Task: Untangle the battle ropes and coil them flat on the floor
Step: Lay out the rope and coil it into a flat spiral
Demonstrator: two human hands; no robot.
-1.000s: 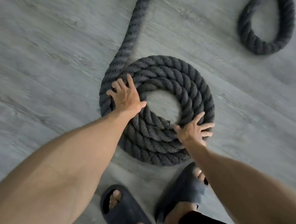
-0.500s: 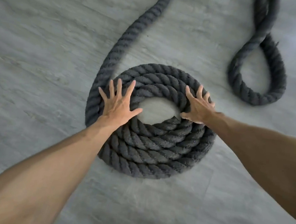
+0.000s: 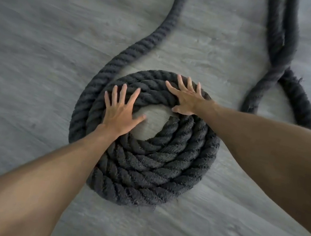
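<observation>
A: Lying flat on the grey floor (image 3: 32, 42), a dark rope coil (image 3: 150, 168) of several turns is seen, a bare patch of floor left at its centre.

B: Hands noted?

A: The left hand (image 3: 120, 113) is pressed palm-down on the coil's inner left turns, digits splayed wide, nothing gripped. The right hand (image 3: 187, 100) is laid flat on the far turns, likewise spread.

B: Loose rope?

A: A tail (image 3: 140, 46) is led off top-left; a separate crossed loop (image 3: 285, 85) is recorded at upper right.
</observation>
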